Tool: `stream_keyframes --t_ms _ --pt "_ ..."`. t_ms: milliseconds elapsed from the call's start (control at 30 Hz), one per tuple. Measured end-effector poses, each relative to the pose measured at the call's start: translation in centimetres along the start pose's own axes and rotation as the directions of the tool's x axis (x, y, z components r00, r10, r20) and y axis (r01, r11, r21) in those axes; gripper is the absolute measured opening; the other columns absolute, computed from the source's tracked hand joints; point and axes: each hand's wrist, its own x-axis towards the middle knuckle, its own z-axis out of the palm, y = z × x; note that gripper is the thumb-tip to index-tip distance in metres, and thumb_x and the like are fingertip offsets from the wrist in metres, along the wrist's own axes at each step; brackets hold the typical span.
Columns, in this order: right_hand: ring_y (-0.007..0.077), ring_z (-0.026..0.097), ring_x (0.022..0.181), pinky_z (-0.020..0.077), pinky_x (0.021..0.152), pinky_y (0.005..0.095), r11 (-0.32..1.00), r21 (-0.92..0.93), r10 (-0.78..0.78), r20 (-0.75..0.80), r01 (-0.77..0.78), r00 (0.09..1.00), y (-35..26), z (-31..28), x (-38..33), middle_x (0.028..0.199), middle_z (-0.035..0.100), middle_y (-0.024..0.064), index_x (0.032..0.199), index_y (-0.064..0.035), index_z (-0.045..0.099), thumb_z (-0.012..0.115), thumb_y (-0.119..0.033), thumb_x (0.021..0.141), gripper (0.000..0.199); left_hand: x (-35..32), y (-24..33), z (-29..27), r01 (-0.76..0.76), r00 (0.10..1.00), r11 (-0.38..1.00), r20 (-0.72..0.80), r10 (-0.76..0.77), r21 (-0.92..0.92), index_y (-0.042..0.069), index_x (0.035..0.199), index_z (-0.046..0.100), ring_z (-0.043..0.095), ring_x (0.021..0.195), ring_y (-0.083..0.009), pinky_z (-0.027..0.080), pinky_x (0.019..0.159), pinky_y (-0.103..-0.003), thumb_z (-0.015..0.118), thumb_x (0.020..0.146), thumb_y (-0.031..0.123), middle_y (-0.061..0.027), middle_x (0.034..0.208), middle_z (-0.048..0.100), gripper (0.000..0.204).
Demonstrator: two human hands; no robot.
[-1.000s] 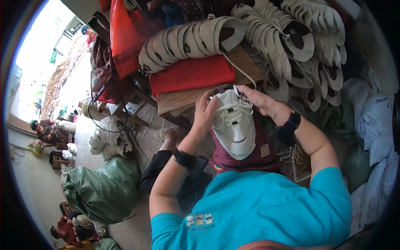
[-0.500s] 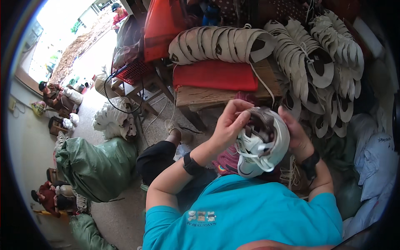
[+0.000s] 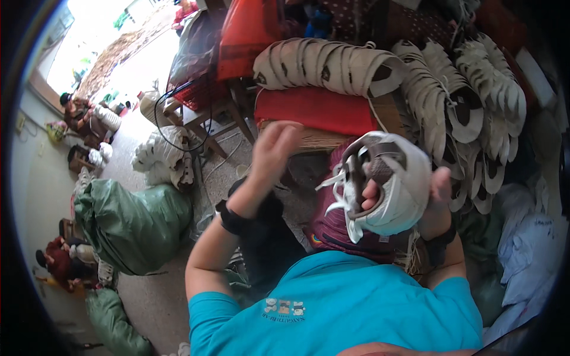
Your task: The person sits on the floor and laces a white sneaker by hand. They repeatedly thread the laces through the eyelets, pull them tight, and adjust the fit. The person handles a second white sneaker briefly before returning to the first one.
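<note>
One view only, from the head camera. The right hand (image 3: pixel 430 199) is holding a white shoe upper (image 3: pixel 389 184) up at about three o'clock of centre, fingers pushed inside it and thumb along its outer edge, so that grip is clenched on the piece. Half a second ago both hands were working it; now the left hand (image 3: pixel 273 151) is coming away toward ten o'clock, blurred, its grip released and empty. That suggests the piece has been turned and shaped. Loose white straps are hanging at its eight o'clock side. Stacks of flat uppers (image 3: pixel 332 65) are lying at twelve o'clock, above a red cushion (image 3: pixel 314 113).
</note>
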Motion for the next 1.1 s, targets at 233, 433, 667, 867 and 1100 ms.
stream_keyframes --t_ms 233,433,667,867,1100 --pt "0.0386 0.062 0.116 0.0496 0.101 0.0508 0.949 -0.216 -0.24 -0.015 0.231 0.971 -0.8 2.4 7.3 0.129 0.057 0.029 0.149 0.0042 0.029 0.059 -0.059 0.089 0.092 5.8 -10.5 -17.1 0.156 0.937 0.907 -0.35 -0.01 0.392 0.003 0.122 0.059 0.062 0.081 -0.0098 0.052 0.071 -0.026 0.06 0.1 0.025 -0.0031 0.105 0.065 0.031" --pt "0.032 0.065 0.112 0.0525 0.097 0.0429 0.932 -0.36 -0.07 -0.305 -0.047 0.95 -2.1 2.8 13.5 0.123 0.062 0.0236 0.141 0.0069 0.041 0.057 -0.027 0.094 0.06 7.7 -23.5 -21.1 0.31 0.909 0.851 -0.393 -0.136 0.423 -0.003 0.126 0.054 0.065 0.102 -0.028 0.051 0.088 -0.036 0.072 0.086 0.028 -0.0182 0.118 0.063 0.054" --pt "0.0238 0.068 0.101 0.056 0.088 0.0364 0.925 -0.282 0.102 -0.463 -0.256 0.881 0.4 -1.6 16.9 0.116 0.066 0.0168 0.131 0.0055 0.051 0.057 -0.018 0.096 0.043 10.0 -25.2 -21.3 0.158 0.972 0.919 -0.223 -0.08 0.361 0.001 0.151 0.03 0.063 0.105 -0.0189 0.052 0.087 -0.033 0.072 0.086 0.016 -0.019 0.15 0.042 0.078" --pt "0.0227 0.068 0.097 0.0572 0.084 0.0358 0.898 -0.278 0.195 -0.442 -0.34 0.876 1.4 -2.5 17.4 0.113 0.066 0.0148 0.131 0.004 0.052 0.059 -0.017 0.095 0.042 11.0 -20.2 -20.3 0.304 0.933 0.948 0.168 -0.317 0.096 0.005 0.154 0.025 0.059 0.113 -0.0153 0.048 0.096 -0.03 0.063 0.092 0.012 -0.0083 0.145 0.047 0.073" --pt "0.0274 0.068 0.101 0.0562 0.088 0.0402 0.913 -0.25 0.215 -0.38 -0.324 0.9 2.5 -1.3 17.9 0.116 0.066 0.0174 0.133 0.0051 0.05 0.059 -0.019 0.095 0.046 9.4 -17.8 -23.5 0.391 0.895 0.841 0.061 -0.443 0.375 0.009 0.117 0.069 0.056 0.087 -0.0073 0.047 0.079 -0.024 0.062 0.096 0.025 0.0022 0.107 0.069 0.028"
